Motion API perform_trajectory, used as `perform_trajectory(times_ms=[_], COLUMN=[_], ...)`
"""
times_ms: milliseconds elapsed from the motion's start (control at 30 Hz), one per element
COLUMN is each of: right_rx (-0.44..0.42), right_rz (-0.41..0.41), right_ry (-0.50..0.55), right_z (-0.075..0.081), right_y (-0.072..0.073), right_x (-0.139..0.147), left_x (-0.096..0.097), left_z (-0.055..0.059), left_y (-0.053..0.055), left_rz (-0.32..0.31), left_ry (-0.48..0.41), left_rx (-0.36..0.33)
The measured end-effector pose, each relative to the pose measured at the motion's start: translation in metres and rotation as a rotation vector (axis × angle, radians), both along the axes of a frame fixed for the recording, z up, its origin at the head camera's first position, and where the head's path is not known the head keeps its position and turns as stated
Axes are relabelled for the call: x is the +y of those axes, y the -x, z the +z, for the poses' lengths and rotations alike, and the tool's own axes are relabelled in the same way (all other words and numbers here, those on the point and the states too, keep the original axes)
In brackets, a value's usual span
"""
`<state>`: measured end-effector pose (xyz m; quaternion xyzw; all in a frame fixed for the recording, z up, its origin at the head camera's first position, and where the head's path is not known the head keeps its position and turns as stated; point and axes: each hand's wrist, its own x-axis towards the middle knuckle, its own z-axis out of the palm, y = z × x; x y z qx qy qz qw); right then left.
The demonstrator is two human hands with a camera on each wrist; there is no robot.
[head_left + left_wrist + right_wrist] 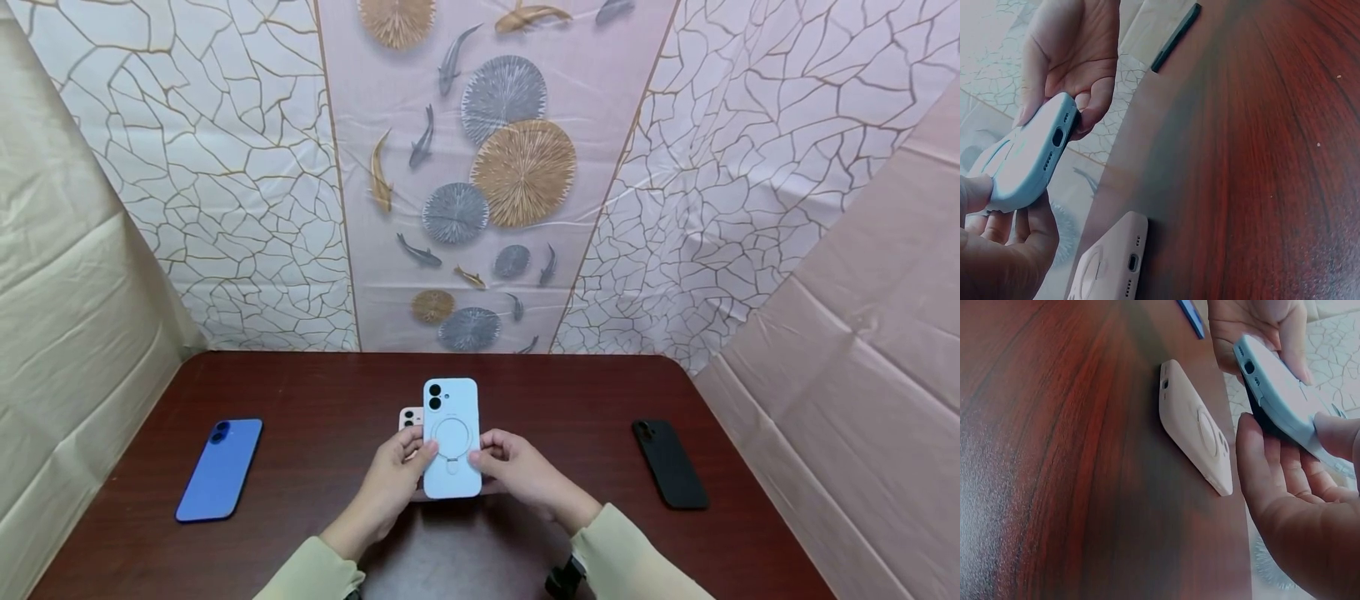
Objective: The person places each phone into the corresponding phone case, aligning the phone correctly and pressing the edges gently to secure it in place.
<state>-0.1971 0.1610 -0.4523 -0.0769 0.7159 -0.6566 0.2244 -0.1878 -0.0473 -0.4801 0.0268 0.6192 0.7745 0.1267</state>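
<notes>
Both hands hold a phone in a light blue case up over the middle of the table, its back with two camera lenses and a ring stand facing me. My left hand grips the left edge, thumb on the back and fingers underneath. The right edge is gripped the same way by my right hand. Its bottom end with the charging port shows in both wrist views, and a dark face shows beneath the case. Lower down, a pale pink phone lies back up on the table, mostly hidden behind the held one in the head view.
At the left of the dark red wooden table lies a blue phone. A black phone lies at the right. Patterned cloth hangs behind the table, with plain cloth along both sides.
</notes>
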Motion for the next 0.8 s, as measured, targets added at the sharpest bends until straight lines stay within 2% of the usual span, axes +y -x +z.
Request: perform_trajectory(times_ms=[200,300,467,633,800], right_rx=[0.069,0.104,0.114,0.121,0.127], right_rz=[0.001,-0.018,-0.05,-0.058,-0.059], right_ry=[-0.036,-0.073,-0.096,-0.093,-0.072], right_z=[0.0,0.002,0.005,0.0054,0.0044], right_y=[-0.0011,-0.0011,0.0016,0.0036,0.0039], right_x=[-0.0007,-0.0013,-0.0023,-0.0035,-0.0039], left_x=[-0.0019,-0.0039,-0.0047,-0.0035,-0.0024], left_z=[-0.0007,-0.0003,0.0011,0.0032,0.0039], left_y=[0.0018,0.0028,0.0027,0.0022,0.0021], left_rz=[-0.023,-0.061,-0.111,-0.098,-0.07], left_ry=[0.01,0.015,0.01,0.01,0.05], left_rx=[0.0,0.002,-0.016,-0.008,0.025])
